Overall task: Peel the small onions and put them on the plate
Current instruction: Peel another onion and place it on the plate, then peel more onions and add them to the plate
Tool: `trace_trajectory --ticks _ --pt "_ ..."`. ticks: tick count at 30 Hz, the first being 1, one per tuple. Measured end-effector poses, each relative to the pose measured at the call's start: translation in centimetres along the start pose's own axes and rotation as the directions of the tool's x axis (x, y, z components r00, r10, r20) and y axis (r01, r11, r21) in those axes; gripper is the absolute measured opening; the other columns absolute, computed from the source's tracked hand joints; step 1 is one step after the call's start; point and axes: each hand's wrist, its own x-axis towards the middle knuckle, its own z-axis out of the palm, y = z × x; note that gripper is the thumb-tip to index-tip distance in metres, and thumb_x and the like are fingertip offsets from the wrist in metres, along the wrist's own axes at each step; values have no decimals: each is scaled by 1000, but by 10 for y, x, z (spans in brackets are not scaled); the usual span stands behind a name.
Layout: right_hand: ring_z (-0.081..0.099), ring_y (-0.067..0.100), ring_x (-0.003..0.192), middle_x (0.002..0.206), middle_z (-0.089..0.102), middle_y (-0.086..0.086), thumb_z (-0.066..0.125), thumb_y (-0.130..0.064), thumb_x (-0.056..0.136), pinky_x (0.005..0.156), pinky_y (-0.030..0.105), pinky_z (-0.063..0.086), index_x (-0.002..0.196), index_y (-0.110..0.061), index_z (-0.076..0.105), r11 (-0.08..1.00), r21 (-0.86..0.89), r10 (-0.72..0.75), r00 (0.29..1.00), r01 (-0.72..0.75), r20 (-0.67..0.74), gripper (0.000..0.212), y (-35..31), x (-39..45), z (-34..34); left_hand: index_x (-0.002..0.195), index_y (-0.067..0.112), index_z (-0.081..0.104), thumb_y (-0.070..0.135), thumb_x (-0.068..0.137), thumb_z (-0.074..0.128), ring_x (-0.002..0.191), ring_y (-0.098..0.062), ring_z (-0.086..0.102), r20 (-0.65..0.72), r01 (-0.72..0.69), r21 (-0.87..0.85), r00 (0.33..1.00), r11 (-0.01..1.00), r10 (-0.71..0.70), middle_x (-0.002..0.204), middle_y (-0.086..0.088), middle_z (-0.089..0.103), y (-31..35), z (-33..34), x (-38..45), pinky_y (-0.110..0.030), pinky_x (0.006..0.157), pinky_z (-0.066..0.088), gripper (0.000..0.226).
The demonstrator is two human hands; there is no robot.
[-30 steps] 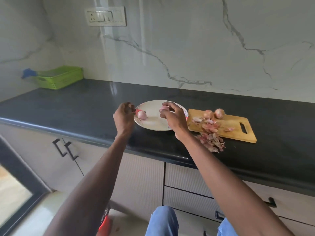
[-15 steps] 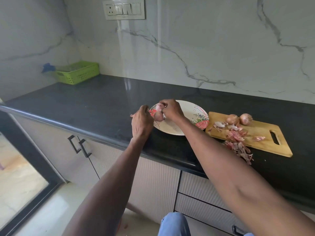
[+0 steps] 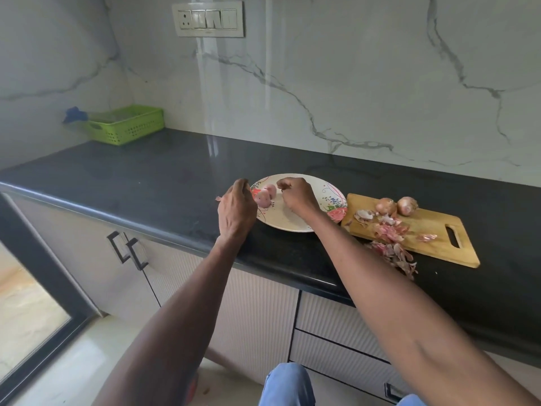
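Two peeled onions [image 3: 265, 195] sit at the plate's [image 3: 295, 224] left edge. Left hand [image 3: 236, 208], curled, pinches a skin scrap; right hand [image 3: 297, 194], loosely clenched, contents unclear. Unpeeled onions [image 3: 396, 206] lie right of plate, nearer the right hand.

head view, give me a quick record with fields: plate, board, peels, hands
plate: on counter, two peeled onions at its left side
board: right of plate, two unpeeled onions at its far edge
peels: on board, spilling onto counter
left hand: at plate's left rim, fingers curled; hold unclear
right hand: over plate, fingers curled; contents unclear
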Motion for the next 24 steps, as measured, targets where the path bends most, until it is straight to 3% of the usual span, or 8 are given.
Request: trace_trajectory --ticks 3,7,11,16,21,24 --pt "60 21 121 128 69 8 49 1 96 95 21 39 123 -6 70 999 39 -27 996 31 -87 35 5 -24 -11 127 8 62 16 104 46 112 -34 61 -38 -145 18 989 989 146 124 -12 68 4 1 -12 -40 88 45 29" --pt "67 17 105 110 75 7 51 3 95 89 20 47 106 -4 76 987 122 -69 965 103 -251 28 21 -61 -41 120 5 67 13 101 52 104 -34 65 -137 -344 -120 935 931 327 116 -13 71 24 19 -47 -42 87 52 26" --pt "69 16 95 100 76 5 53 4 90 87 26 52 100 -6 78 981 132 -82 919 143 -386 29 43 -89 -75 118 3 68 14 100 55 94 -29 66 -80 -429 -306 901 850 426 111 -11 72 70 50 -83 -36 80 53 24" --pt "70 16 90 91 75 -4 56 -2 93 86 34 57 98 -13 77 980 144 -35 834 135 -550 24 81 -103 -131 124 9 65 15 101 57 97 -19 67 113 -335 -460 896 822 428 112 -5 73 129 84 -93 -33 83 54 25" --pt "67 11 94 99 74 0 56 -1 93 86 26 54 101 -10 76 981 192 140 736 -14 -662 23 122 -103 -187 125 10 67 12 99 58 103 -18 67 255 -281 -443 871 852 420 115 -7 73 161 115 -78 -26 88 51 27" --pt "66 14 102 108 72 1 57 1 92 95 34 54 111 -10 72 982 175 167 768 -72 -619 27 144 -88 -208 125 9 67 11 98 57 101 -18 67 318 -277 -407 850 871 419 115 -6 73 170 131 -66 -24 89 49 29"
